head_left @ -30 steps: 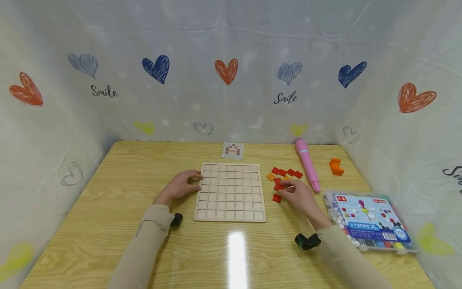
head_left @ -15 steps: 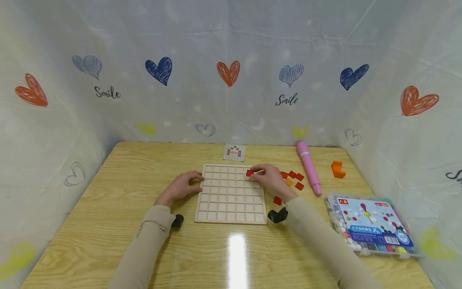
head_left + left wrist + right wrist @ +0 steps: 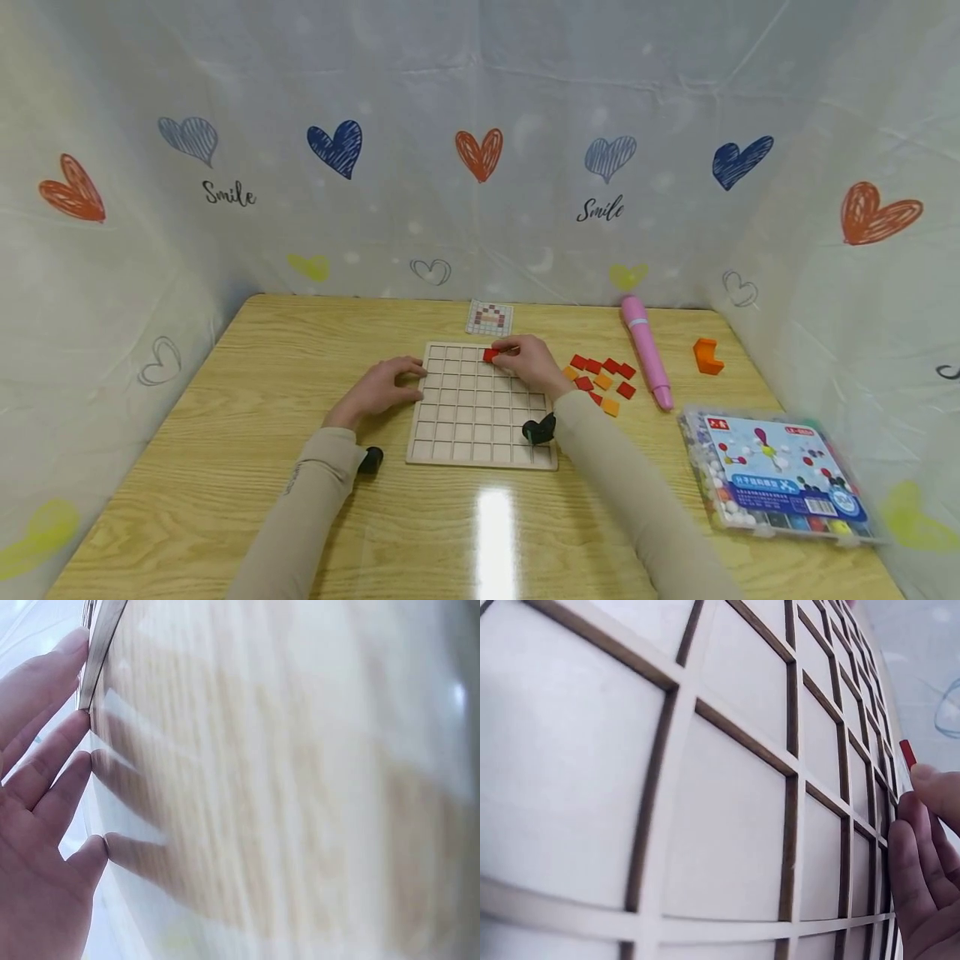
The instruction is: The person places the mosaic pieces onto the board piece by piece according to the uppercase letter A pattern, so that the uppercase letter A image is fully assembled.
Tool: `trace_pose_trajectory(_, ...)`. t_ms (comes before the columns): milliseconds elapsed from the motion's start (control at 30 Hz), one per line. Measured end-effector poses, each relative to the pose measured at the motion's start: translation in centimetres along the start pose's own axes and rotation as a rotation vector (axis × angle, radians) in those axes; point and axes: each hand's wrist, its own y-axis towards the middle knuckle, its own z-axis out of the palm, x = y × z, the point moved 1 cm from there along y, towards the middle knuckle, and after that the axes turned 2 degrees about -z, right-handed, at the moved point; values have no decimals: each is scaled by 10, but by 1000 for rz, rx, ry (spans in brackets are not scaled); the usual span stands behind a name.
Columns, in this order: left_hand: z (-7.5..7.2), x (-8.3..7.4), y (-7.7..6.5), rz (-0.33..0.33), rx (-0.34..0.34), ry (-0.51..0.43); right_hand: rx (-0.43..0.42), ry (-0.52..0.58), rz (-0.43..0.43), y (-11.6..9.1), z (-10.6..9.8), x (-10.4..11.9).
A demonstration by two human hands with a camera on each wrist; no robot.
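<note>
A pale wooden board [image 3: 453, 410] with a grid of square recesses lies in the middle of the table. My right hand [image 3: 531, 365] pinches a small red square tile [image 3: 490, 355] at the board's far row, right of its middle. In the right wrist view the tile [image 3: 907, 753] juts from between thumb and fingers, beyond the grid cells [image 3: 727, 825]. Whether it touches the board cannot be told. My left hand [image 3: 378, 387] rests at the board's left edge, and the left wrist view has its extended fingers [image 3: 56, 769] against that edge [image 3: 101, 652] and the tabletop.
Several loose red tiles [image 3: 626, 389] and orange tiles [image 3: 611, 407] lie right of the board. Behind it is a card [image 3: 490, 318] with a gridded house-like pattern. Farther right are a pink pen-shaped stick [image 3: 647, 350], an orange angular piece [image 3: 707, 356] and a clear box [image 3: 783, 467] of coloured parts.
From among the loose tiles, my right hand has travelled left with a red tile, over the board's far right and on along the far row. The left hand stays at the board's edge.
</note>
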Motion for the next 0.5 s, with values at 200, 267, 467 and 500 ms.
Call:
trace_pose_trajectory(200,-1,-1,0,3,-1,1,-14,-8,-18,5,2,-1)
trace_pose_trajectory(267,-1,-1,0,1,1,-3,-16,-24,-28,7,4,-1)
trace_pose_trajectory(467,0,1,2,9,3,4,-28,-99,-67,13,12,3)
trace_pose_trajectory(500,0,1,2,10,3,6,-34,-116,-77,13,12,4)
